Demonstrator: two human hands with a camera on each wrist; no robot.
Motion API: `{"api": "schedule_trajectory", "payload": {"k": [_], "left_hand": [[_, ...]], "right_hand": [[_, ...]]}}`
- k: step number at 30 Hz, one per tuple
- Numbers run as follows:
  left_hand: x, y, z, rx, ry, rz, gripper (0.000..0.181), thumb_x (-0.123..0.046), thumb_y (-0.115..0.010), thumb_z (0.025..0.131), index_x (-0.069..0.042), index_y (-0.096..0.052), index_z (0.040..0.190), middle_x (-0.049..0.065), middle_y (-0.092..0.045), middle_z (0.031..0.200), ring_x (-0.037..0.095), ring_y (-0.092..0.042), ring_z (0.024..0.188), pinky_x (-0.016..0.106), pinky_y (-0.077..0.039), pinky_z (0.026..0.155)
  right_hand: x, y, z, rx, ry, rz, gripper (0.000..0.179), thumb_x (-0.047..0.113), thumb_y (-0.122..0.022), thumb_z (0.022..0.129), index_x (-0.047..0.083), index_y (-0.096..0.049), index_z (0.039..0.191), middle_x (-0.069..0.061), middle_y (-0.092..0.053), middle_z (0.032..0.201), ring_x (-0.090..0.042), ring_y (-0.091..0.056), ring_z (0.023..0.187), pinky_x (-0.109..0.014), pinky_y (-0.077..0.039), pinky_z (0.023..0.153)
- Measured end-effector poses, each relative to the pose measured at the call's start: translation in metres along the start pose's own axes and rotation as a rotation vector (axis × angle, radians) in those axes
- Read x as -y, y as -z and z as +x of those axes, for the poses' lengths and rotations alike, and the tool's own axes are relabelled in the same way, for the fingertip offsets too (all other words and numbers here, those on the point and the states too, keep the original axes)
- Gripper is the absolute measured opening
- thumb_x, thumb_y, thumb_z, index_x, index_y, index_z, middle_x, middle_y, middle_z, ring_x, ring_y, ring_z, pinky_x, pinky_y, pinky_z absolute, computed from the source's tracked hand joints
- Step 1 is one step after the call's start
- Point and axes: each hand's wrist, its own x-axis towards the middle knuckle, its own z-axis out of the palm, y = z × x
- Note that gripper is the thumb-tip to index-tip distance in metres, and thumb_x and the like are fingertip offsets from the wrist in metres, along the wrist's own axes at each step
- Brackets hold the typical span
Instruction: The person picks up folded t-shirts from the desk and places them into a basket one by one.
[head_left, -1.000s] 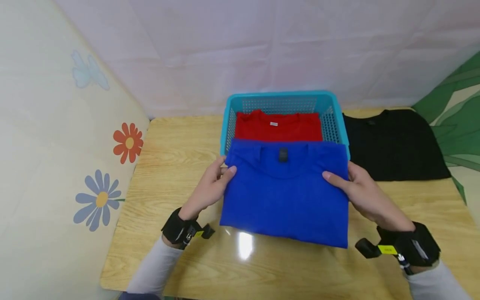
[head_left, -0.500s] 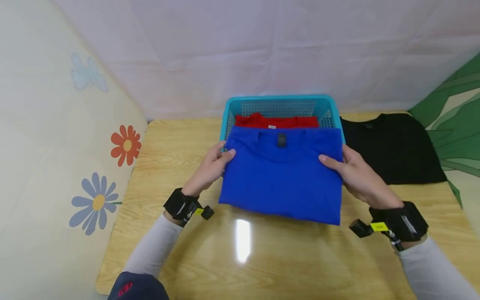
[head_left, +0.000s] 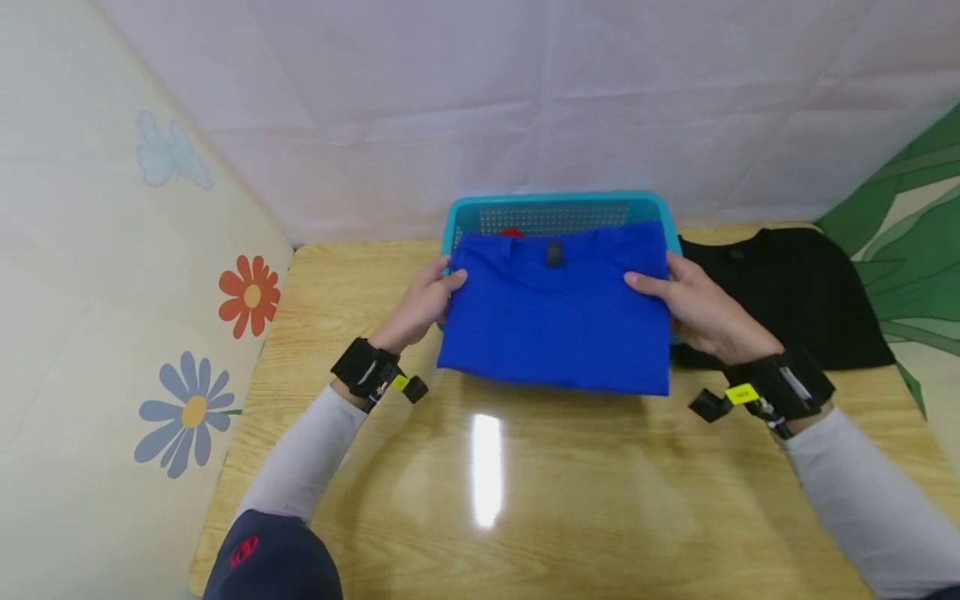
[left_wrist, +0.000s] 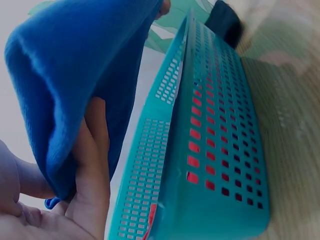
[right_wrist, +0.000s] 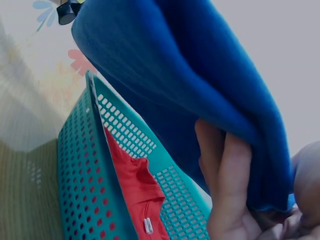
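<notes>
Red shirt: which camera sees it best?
The right wrist view: it looks into the basket, showing the red shirt and label. The head view shows just a bit behind the blue shirt; the left wrist view, mostly red through the basket's holes.

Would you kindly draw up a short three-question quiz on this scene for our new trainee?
1. True or false: the left hand is holding nothing.
2. What colour is the garment lying inside the basket? A. Yellow; B. Red; C. White.
3. Fill in the blank: in the head view, the black shirt lies on the table to the ____ of the basket.

Key:
1. False; the left hand and the right hand both grip the blue shirt.
2. B; the red garment shows there in the right wrist view.
3. Right.
</notes>
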Motion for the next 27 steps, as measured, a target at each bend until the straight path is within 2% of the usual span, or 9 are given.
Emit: {"api": "schedule_trajectory", "payload": {"k": [6, 11, 14, 17, 19, 21, 24, 27], "left_hand": [[-0.007, 0.001, 0.016, -0.021, 0.054, -0.004, 0.048, -0.024, -0.038, 0.106, -0.006, -0.029, 0.149, 0.017, -0.049, 0.138, 0.031, -0.053, 0.121, 0.051, -0.052, 0.086], [-0.011, -0.001, 0.031, -0.029, 0.065, 0.006, 0.050, -0.024, -0.038, 0.106, -0.006, -0.025, 0.152, 0.015, -0.045, 0.142, 0.030, -0.049, 0.125, 0.051, -0.049, 0.091], [-0.012, -0.002, 0.041, -0.033, 0.065, 0.023, 0.050, -0.023, -0.037, 0.107, -0.005, -0.025, 0.151, 0.015, -0.045, 0.141, 0.030, -0.050, 0.125, 0.050, -0.050, 0.089], [-0.011, -0.003, 0.053, -0.044, 0.081, 0.023, 0.052, -0.023, -0.037, 0.106, -0.005, -0.022, 0.153, 0.016, -0.042, 0.144, 0.031, -0.048, 0.126, 0.049, -0.051, 0.088], [-0.010, -0.004, 0.060, -0.055, 0.095, 0.015, 0.054, -0.023, -0.037, 0.106, -0.005, -0.019, 0.154, 0.017, -0.038, 0.147, 0.032, -0.046, 0.129, 0.050, -0.050, 0.090], [-0.008, -0.004, 0.066, -0.065, 0.101, 0.012, 0.053, -0.022, -0.036, 0.106, -0.003, -0.019, 0.153, 0.018, -0.039, 0.146, 0.032, -0.047, 0.127, 0.049, -0.051, 0.089], [-0.008, -0.005, 0.072, -0.082, 0.099, 0.068, 0.048, -0.021, -0.036, 0.106, -0.002, -0.027, 0.150, 0.017, -0.046, 0.137, 0.029, -0.053, 0.118, 0.043, -0.053, 0.086], [-0.012, -0.009, 0.076, -0.095, 0.079, 0.153, 0.041, -0.019, -0.035, 0.106, 0.000, -0.035, 0.142, 0.015, -0.051, 0.117, 0.024, -0.056, 0.095, 0.034, -0.052, 0.075]], "right_hand": [[0.006, 0.008, 0.017, 0.006, -0.015, -0.010, 0.083, 0.041, -0.057, 0.097, 0.031, 0.001, 0.156, -0.015, -0.020, 0.157, -0.039, -0.040, 0.133, -0.049, -0.049, 0.093], [0.006, 0.021, 0.031, -0.004, -0.053, 0.042, 0.085, 0.039, -0.057, 0.097, 0.032, 0.004, 0.156, -0.017, -0.022, 0.157, -0.033, -0.052, 0.124, -0.048, -0.049, 0.092], [0.006, 0.030, 0.043, -0.005, -0.093, 0.052, 0.088, 0.040, -0.056, 0.097, 0.036, 0.012, 0.153, -0.016, -0.011, 0.160, -0.034, -0.044, 0.131, -0.050, -0.046, 0.097], [0.006, 0.036, 0.056, -0.012, -0.117, 0.044, 0.090, 0.039, -0.055, 0.098, 0.037, 0.017, 0.151, -0.013, -0.001, 0.162, -0.038, -0.025, 0.141, -0.053, -0.037, 0.104], [0.006, 0.039, 0.064, -0.016, -0.118, 0.043, 0.087, 0.036, -0.054, 0.100, 0.035, 0.016, 0.152, -0.012, -0.002, 0.162, -0.037, -0.023, 0.141, -0.054, -0.033, 0.106], [0.007, 0.041, 0.071, -0.011, -0.118, 0.049, 0.084, 0.032, -0.052, 0.101, 0.033, 0.014, 0.153, -0.012, -0.003, 0.162, -0.037, -0.023, 0.142, -0.054, -0.031, 0.108], [0.007, 0.044, 0.080, -0.011, -0.127, 0.033, 0.081, 0.028, -0.050, 0.102, 0.031, 0.013, 0.154, -0.013, -0.008, 0.161, -0.037, -0.026, 0.140, -0.052, -0.034, 0.107], [0.008, 0.049, 0.084, -0.018, -0.138, -0.006, 0.080, 0.028, -0.049, 0.103, 0.033, 0.013, 0.154, -0.015, -0.010, 0.160, -0.038, -0.029, 0.138, -0.051, -0.038, 0.104]]}}
